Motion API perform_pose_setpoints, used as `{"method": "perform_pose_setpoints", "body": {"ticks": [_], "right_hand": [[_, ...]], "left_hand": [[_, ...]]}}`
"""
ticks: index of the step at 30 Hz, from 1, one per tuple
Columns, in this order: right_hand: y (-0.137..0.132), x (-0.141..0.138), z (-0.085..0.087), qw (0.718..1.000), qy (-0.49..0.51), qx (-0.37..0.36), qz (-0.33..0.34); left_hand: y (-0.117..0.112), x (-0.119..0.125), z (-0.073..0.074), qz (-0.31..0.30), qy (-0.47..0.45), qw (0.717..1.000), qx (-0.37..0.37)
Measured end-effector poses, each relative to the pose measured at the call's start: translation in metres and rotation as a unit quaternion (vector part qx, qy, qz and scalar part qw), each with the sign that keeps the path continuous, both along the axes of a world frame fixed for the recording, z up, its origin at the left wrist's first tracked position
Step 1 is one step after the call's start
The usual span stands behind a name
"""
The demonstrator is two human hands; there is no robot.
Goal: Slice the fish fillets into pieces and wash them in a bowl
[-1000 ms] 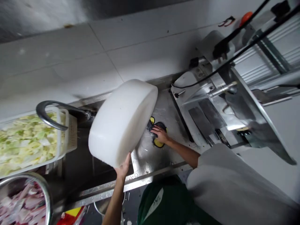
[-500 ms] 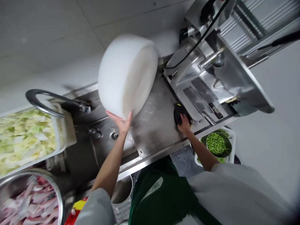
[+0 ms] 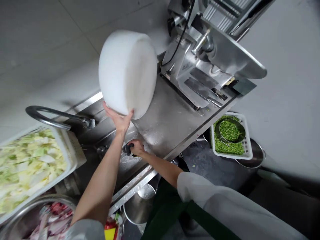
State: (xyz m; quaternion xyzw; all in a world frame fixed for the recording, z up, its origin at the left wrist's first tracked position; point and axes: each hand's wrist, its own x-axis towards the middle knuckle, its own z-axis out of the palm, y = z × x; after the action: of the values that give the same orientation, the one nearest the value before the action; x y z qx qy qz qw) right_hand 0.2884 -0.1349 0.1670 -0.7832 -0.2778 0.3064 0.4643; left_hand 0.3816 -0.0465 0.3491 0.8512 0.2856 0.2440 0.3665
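Note:
A thick white round chopping block (image 3: pixel 142 73) is tipped up on its side at the back of the steel counter, near the wall. My left hand (image 3: pixel 120 120) grips its lower edge, thumb on the flat face and fingers spread along the rounded side. Lower down, over the edge of the steel sink (image 3: pixel 130 164), my right hand (image 3: pixel 137 147) is closed around a small black object (image 3: pixel 126 149) with a trace of yellow. What kind of object this is, I cannot make out.
A curved faucet (image 3: pixel 50 111) arches over the sink beside a white basket (image 3: pixel 72 148) of chopped cabbage. A metal bowl (image 3: pixel 20 213) of raw meat stands front left. The slicer (image 3: pixel 182 66), with a cleaver on it, occupies the right; a basket (image 3: pixel 246 133) of chopped greens sits lower.
My right hand has moved left from beside the slicer to the sink, carrying the black object. My left hand stays on the chopping block. The view has shifted and turned.

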Motion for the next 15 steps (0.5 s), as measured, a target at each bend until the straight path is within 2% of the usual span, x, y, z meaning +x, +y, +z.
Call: {"method": "perform_pose_setpoints", "body": {"ticks": [1, 3, 5, 6, 8, 11, 13, 15], "right_hand": [[-0.011, 0.009, 0.008, 0.999, 0.019, 0.019, -0.039], [-0.054, 0.043, 0.024, 0.988, 0.060, 0.070, -0.126], [-0.123, 0.092, 0.039, 0.972, 0.055, 0.114, -0.197], [-0.165, 0.120, 0.047, 0.964, 0.029, 0.133, -0.228], [-0.254, 0.177, 0.059, 0.953, -0.035, 0.133, -0.271], [-0.376, 0.255, 0.061, 0.939, -0.128, 0.057, -0.315], [-0.432, 0.295, 0.048, 0.931, -0.190, -0.024, -0.311], [-0.460, 0.316, 0.026, 0.918, -0.249, -0.104, -0.290]], "left_hand": [[0.004, 0.004, 0.015, -0.003, -0.010, 0.999, 0.035], [0.011, 0.018, 0.043, -0.015, -0.009, 0.996, 0.088], [0.013, 0.034, 0.062, -0.014, 0.012, 0.994, 0.106], [0.014, 0.042, 0.067, -0.003, 0.023, 0.994, 0.108], [0.015, 0.051, 0.067, 0.019, 0.033, 0.993, 0.114], [0.020, 0.056, 0.056, 0.023, 0.020, 0.991, 0.132], [0.026, 0.055, 0.048, 0.016, 0.013, 0.990, 0.142], [0.028, 0.054, 0.043, 0.001, 0.014, 0.988, 0.155]]}}
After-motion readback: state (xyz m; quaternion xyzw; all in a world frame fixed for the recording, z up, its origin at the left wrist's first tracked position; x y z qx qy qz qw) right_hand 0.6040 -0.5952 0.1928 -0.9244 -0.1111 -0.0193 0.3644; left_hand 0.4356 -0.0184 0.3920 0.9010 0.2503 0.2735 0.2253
